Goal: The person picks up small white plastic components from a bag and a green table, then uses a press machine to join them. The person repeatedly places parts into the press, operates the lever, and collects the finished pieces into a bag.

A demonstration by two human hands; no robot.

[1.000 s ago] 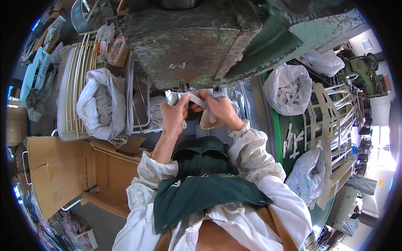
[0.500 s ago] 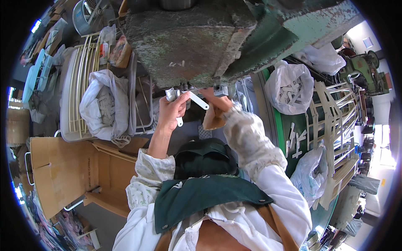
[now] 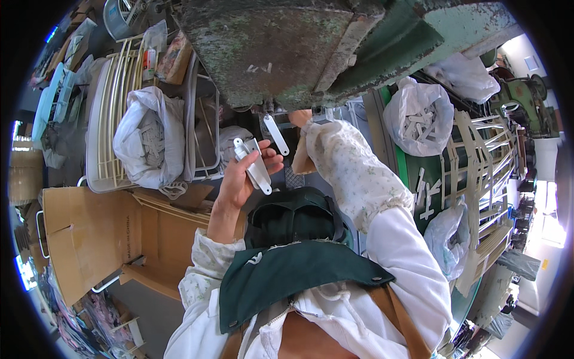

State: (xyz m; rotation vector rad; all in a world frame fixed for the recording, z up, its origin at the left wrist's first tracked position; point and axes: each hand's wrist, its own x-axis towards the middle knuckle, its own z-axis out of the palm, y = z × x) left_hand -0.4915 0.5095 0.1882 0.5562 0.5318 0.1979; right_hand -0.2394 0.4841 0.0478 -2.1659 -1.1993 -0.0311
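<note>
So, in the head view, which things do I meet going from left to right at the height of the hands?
Cardboard box → white bag in the wire rack → left hand holding flat white metal pieces → right hand → bag of white pieces → pale frames.

I'm wearing a white top with a dark green apron [image 3: 293, 272] over it, fastened by a small snap near the right shoulder, with tan straps [image 3: 394, 317] running down my chest. Both forearms have white oversleeves with a tiny floral print [image 3: 353, 173], elastic-gathered at the ends. Left hand [image 3: 242, 176] is bare. The right hand [image 3: 300, 117] barely shows past the cuff.
</note>
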